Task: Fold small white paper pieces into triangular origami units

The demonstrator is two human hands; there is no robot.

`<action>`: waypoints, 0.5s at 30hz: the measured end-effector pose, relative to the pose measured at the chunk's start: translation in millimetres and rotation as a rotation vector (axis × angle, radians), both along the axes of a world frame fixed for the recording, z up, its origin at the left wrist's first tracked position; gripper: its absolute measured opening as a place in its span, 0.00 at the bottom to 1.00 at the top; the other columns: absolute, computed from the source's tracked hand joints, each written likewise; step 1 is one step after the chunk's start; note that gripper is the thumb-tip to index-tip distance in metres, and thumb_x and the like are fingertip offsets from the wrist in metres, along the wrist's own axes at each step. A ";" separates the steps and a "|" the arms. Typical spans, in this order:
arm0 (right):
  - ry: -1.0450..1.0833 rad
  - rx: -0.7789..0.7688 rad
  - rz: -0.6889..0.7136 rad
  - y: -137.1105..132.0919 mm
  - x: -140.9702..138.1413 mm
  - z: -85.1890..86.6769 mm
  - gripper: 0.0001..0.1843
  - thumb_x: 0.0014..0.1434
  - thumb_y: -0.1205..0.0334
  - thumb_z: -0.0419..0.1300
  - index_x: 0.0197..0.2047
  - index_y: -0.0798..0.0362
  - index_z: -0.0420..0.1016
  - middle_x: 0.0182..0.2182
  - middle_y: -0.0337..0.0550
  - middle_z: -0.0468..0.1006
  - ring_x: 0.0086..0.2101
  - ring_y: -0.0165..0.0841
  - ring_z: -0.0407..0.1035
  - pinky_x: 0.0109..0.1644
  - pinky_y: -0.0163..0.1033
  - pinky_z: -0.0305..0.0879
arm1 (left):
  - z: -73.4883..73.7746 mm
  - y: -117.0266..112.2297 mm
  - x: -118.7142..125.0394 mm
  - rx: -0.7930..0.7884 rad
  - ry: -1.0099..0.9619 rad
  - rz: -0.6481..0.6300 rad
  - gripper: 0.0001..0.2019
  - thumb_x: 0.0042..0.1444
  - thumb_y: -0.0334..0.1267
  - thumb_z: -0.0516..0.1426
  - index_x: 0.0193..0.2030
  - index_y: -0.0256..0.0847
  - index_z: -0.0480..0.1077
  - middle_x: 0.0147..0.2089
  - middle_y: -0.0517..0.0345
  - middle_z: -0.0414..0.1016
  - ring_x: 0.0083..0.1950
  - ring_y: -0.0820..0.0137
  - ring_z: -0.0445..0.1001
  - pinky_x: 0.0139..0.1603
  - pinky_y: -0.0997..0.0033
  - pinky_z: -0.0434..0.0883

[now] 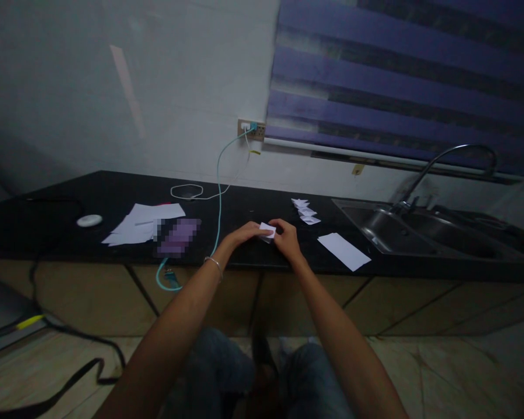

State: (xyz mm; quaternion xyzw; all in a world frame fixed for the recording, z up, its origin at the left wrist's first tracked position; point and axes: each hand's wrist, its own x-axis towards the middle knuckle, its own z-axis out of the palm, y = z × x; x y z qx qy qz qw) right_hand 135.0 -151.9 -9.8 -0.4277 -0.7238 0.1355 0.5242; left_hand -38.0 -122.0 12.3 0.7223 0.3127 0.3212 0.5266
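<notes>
Between both hands, just above the black counter's front edge, is a small folded piece of white paper (pixel 267 230). My left hand (pixel 247 233) grips its left side, thumb on top. On the right side, my right hand (pixel 286 237) pinches the same paper with bent fingers. Beyond my right hand lies a row of several small folded white paper pieces (pixel 304 210). Nearer, to the right, rest flat white paper strips (pixel 344 251), stacked slightly askew. Larger white sheets (pixel 133 227) lie overlapping at the left.
A blurred-out purple item (pixel 179 237) lies beside the sheets. A teal cable (pixel 219 198) runs from the wall outlet (pixel 257 131) past my left hand and over the counter edge. A white round object (pixel 89 221) sits far left; a steel sink (pixel 384 230) with faucet is right.
</notes>
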 end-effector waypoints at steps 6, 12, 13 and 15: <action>0.326 -0.318 0.296 8.5 9.3 -3.0 0.28 0.46 0.62 0.61 0.53 0.52 0.69 0.39 0.45 0.78 0.34 0.33 0.71 0.36 0.37 0.68 | -1.7 -6.9 -5.9 -0.057 -0.051 0.049 0.09 0.42 0.35 0.64 0.31 0.32 0.77 0.30 0.55 0.78 0.32 0.70 0.72 0.38 0.71 0.65; 0.329 -0.447 0.303 7.0 11.4 -1.3 0.17 0.51 0.56 0.61 0.44 0.52 0.77 0.41 0.45 0.78 0.38 0.35 0.72 0.33 0.33 0.66 | -15.0 -3.0 -10.6 0.024 -0.026 0.077 0.10 0.42 0.36 0.65 0.33 0.33 0.78 0.30 0.56 0.79 0.32 0.70 0.73 0.38 0.71 0.66; 0.290 -0.433 0.292 6.1 10.3 -1.1 0.16 0.51 0.55 0.62 0.42 0.52 0.78 0.40 0.45 0.79 0.38 0.35 0.72 0.33 0.34 0.66 | -16.5 -2.9 -10.8 0.038 -0.020 0.052 0.10 0.42 0.36 0.65 0.32 0.33 0.78 0.31 0.56 0.79 0.32 0.69 0.73 0.39 0.71 0.66; 0.220 -0.408 0.298 4.8 7.9 -1.2 0.17 0.51 0.52 0.64 0.41 0.53 0.79 0.38 0.45 0.80 0.37 0.35 0.72 0.36 0.36 0.67 | -18.0 -3.1 -10.6 0.059 -0.008 0.006 0.10 0.42 0.37 0.64 0.32 0.33 0.78 0.30 0.56 0.79 0.33 0.68 0.74 0.41 0.70 0.66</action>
